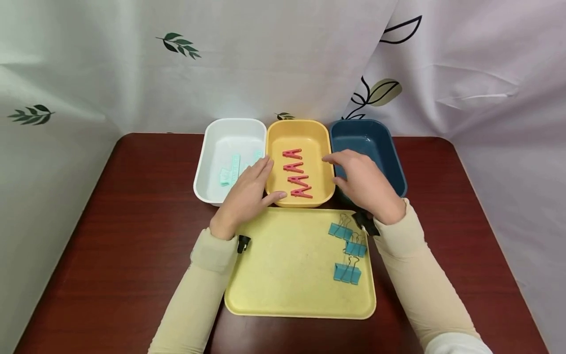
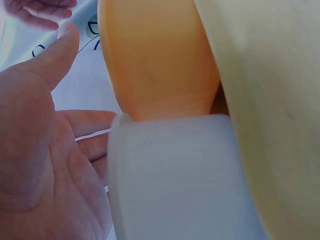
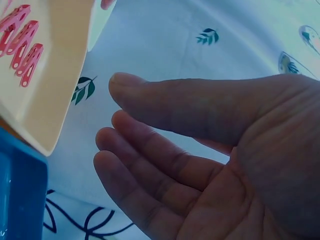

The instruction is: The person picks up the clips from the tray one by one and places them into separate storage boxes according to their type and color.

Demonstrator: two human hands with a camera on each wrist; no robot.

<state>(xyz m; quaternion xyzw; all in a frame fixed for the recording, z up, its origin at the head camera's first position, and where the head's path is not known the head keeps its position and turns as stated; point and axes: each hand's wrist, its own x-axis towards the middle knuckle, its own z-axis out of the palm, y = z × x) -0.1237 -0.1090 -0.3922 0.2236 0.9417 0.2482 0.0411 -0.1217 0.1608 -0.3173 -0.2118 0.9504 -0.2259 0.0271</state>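
Several red clothespins (image 1: 293,167) lie in a column inside the yellow bin (image 1: 319,162). My left hand (image 1: 246,196) is over the white bin's right side, its fingers straight and its thumb reaching across the yellow bin's near left corner. Pale mint pieces (image 1: 236,169) lie in the white bin (image 1: 201,172), partly hidden by that hand. Above the dark blue bin (image 1: 367,137) is my right hand (image 1: 366,181), fingers loosely bent towards the yellow bin. In the right wrist view nothing is between the thumb and fingers of the right hand (image 3: 200,150).
A yellow tray (image 1: 283,275) lies in front of the three bins, which stand side by side. Three teal binder clips (image 1: 347,273) lie on its right part. Behind the brown table (image 1: 110,255) hangs a white curtain (image 1: 247,64) with leaf prints.
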